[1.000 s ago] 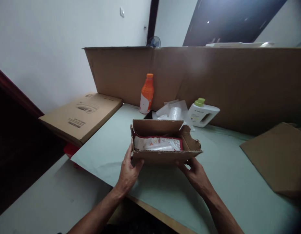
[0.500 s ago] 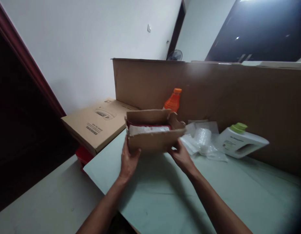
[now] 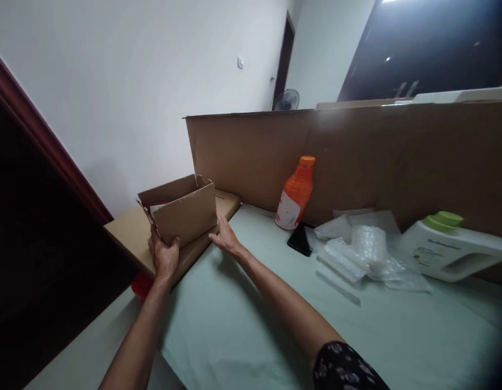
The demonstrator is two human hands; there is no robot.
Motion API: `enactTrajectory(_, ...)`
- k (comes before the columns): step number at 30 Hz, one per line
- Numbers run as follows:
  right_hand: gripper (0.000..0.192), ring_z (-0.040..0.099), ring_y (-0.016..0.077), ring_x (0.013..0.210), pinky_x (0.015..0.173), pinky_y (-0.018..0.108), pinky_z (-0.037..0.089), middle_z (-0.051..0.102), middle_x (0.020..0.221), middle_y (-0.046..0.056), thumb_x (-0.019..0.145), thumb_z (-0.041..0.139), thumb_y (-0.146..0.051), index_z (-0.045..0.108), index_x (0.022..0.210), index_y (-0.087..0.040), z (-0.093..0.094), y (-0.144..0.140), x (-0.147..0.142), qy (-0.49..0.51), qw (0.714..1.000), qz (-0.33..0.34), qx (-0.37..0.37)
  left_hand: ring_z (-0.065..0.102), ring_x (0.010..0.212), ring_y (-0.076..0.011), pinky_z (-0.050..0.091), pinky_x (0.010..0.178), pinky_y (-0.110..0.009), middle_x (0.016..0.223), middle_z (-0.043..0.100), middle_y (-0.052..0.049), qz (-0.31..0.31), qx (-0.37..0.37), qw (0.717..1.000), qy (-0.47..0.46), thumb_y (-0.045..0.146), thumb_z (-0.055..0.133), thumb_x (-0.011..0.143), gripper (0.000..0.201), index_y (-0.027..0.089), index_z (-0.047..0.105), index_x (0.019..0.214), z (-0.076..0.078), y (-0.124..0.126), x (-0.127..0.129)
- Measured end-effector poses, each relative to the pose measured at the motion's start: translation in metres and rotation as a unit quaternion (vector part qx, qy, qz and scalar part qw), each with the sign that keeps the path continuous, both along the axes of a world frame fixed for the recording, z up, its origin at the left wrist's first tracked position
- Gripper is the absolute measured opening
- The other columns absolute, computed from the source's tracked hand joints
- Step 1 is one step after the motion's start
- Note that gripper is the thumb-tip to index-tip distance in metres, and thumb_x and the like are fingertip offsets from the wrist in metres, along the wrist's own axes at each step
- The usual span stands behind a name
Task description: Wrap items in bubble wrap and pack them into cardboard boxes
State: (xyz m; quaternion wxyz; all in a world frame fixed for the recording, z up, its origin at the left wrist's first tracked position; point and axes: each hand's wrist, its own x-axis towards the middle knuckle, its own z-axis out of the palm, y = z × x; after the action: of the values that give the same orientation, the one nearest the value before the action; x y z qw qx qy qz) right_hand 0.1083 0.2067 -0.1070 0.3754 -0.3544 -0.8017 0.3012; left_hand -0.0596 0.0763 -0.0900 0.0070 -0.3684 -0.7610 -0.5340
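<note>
Between my two hands is an open-topped brown cardboard box point(image 3: 188, 214) with torn flaps. Something red and white shows inside it, mostly hidden by the walls. My left hand point(image 3: 164, 257) grips the near left corner, thumb on the front wall. At the right end, my right hand point(image 3: 226, 235) holds the lower corner, its fingers partly hidden behind the box. Under or just behind the held box lies a large flat carton point(image 3: 126, 230); whether the two touch I cannot tell.
On the pale green table point(image 3: 242, 325) stand an orange bottle point(image 3: 297, 189), a black phone point(image 3: 300, 240), bubble wrap point(image 3: 356, 249) and a white jug with a green cap point(image 3: 449, 249). A tall cardboard panel point(image 3: 251, 151) lines the back. Something red point(image 3: 141, 285) sits below the flat carton.
Both hands have carried the box left, from over the table to the flat carton. The orange bottle's lower part and the phone have come into sight.
</note>
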Motion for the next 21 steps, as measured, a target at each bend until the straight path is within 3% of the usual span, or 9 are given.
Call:
enactTrajectory(4, 0.063, 0.039, 0.0349, 0.145, 0.118, 0.055, 0.03, 0.045, 0.154, 0.022, 0.075, 0.067, -0.015, 0.058, 0.138, -0.012, -0.04, -0.038, 0.042, -0.075, 0.997, -0.025, 0.004, 0.044, 0.139, -0.0446, 0.039, 0.111, -0.06, 0.141, 0.048, -0.029, 0.052, -0.082, 0.995, -0.032, 0.042, 0.078, 0.071, 0.108, 0.007, 0.02, 0.154, 0.009, 0.03, 0.006)
enactTrajectory(7, 0.052, 0.04, 0.0331, 0.144, 0.118, 0.055, 0.029, 0.048, 0.152, 0.021, 0.079, 0.066, -0.015, 0.063, 0.131, -0.013, -0.055, -0.055, 0.062, -0.102, 0.994, -0.038, 0.022, 0.051, 0.132, -0.0451, 0.044, 0.106, -0.056, 0.134, 0.054, -0.03, 0.058, -0.135, 0.988, -0.042, 0.045, 0.077, 0.072, 0.095, 0.004, 0.036, 0.146, 0.016, 0.065, 0.009)
enactTrajectory(11, 0.048, 0.045, 0.0306, 0.14, 0.115, 0.052, 0.034, 0.053, 0.148, 0.018, 0.08, 0.065, -0.014, 0.065, 0.127, -0.015, -0.06, -0.06, 0.068, -0.115, 0.991, -0.049, 0.039, 0.056, 0.128, -0.0423, 0.046, 0.103, -0.054, 0.129, 0.06, -0.029, 0.063, -0.198, 0.977, -0.047, 0.05, 0.068, 0.083, 0.064, 0.005, 0.057, 0.128, 0.024, 0.112, 0.013)
enactTrajectory(15, 0.042, 0.048, 0.0299, 0.137, 0.114, 0.05, 0.036, 0.058, 0.144, 0.017, 0.08, 0.065, -0.015, 0.068, 0.122, -0.015, -0.059, -0.06, 0.068, -0.117, 0.991, -0.046, 0.044, 0.058, 0.124, -0.0314, 0.047, 0.104, -0.055, 0.134, 0.06, -0.017, 0.073, -0.255, 0.963, -0.038, 0.048, 0.063, 0.093, 0.049, 0.013, 0.059, 0.128, 0.028, 0.151, 0.017)
enactTrajectory(17, 0.04, 0.049, 0.0298, 0.136, 0.113, 0.049, 0.036, 0.059, 0.142, 0.016, 0.081, 0.066, -0.016, 0.068, 0.121, -0.017, -0.058, -0.06, 0.068, -0.115, 0.991, -0.043, 0.043, 0.061, 0.118, -0.027, 0.051, 0.101, -0.052, 0.133, 0.06, -0.011, 0.072, -0.276, 0.958, -0.028, 0.043, 0.062, 0.096, 0.042, 0.017, 0.06, 0.128, 0.029, 0.164, 0.019)
enactTrajectory(21, 0.038, 0.049, 0.0297, 0.136, 0.114, 0.05, 0.035, 0.061, 0.141, 0.014, 0.082, 0.065, -0.016, 0.069, 0.119, -0.019, -0.056, -0.062, 0.068, -0.109, 0.992, -0.041, 0.038, 0.063, 0.114, -0.0252, 0.054, 0.097, -0.049, 0.13, 0.062, -0.01, 0.052, -0.286, 0.957, -0.003, 0.04, 0.063, 0.096, 0.039, 0.017, 0.06, 0.127, 0.023, 0.174, 0.024)
